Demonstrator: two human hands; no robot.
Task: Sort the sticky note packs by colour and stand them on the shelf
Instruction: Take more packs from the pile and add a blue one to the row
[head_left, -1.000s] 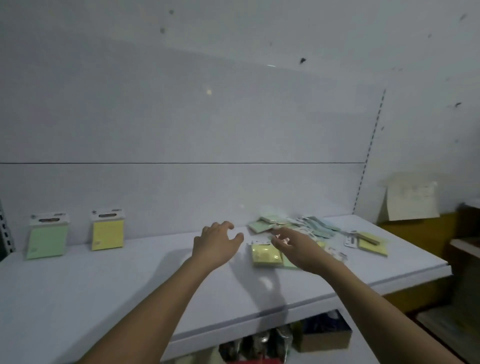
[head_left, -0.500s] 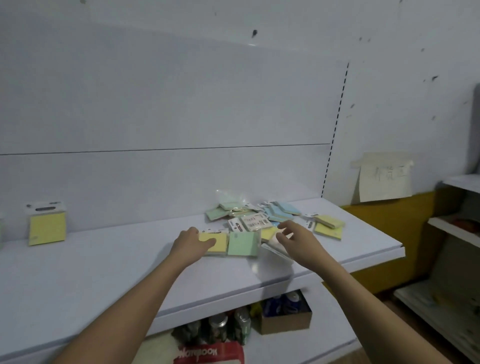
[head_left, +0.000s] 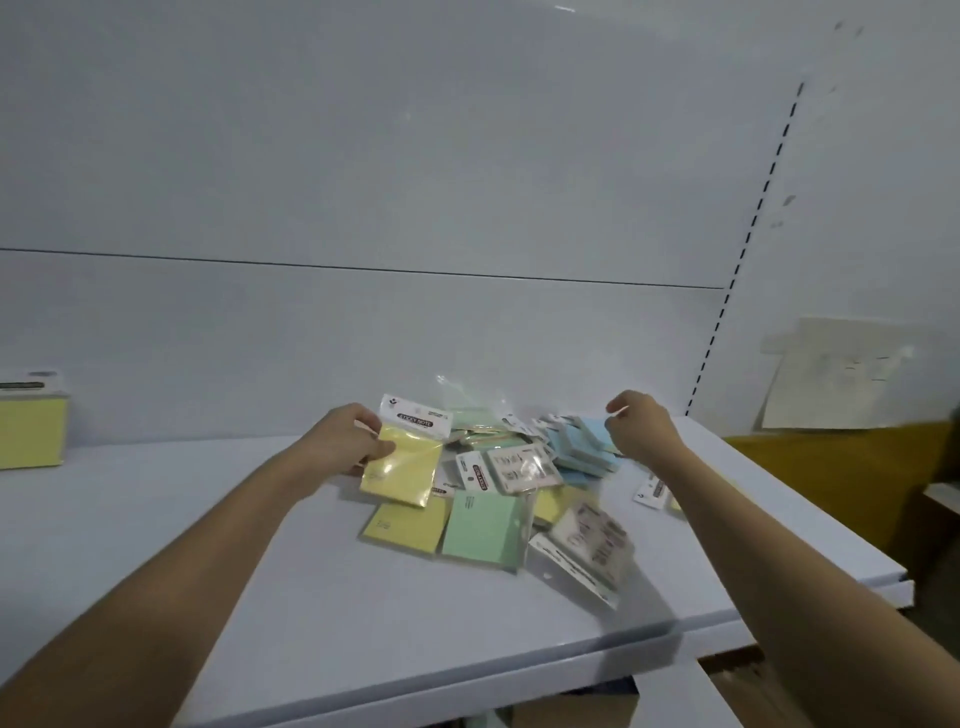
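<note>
Nearest, flat on white shelf (head_left: 363, 623): yellow wrapped pack (head_left: 408, 525) beside green wrapped pack (head_left: 485, 527). Just above, left hand (head_left: 353, 441), grip closed on yellow sticky note pack with white header card (head_left: 404, 460), tilted, lifted off the heap. Further right, right hand (head_left: 641, 431), fingers curled, empty, over blue packs (head_left: 582, 447). Far left, standing yellow pack (head_left: 31, 431) against back panel.
</note>
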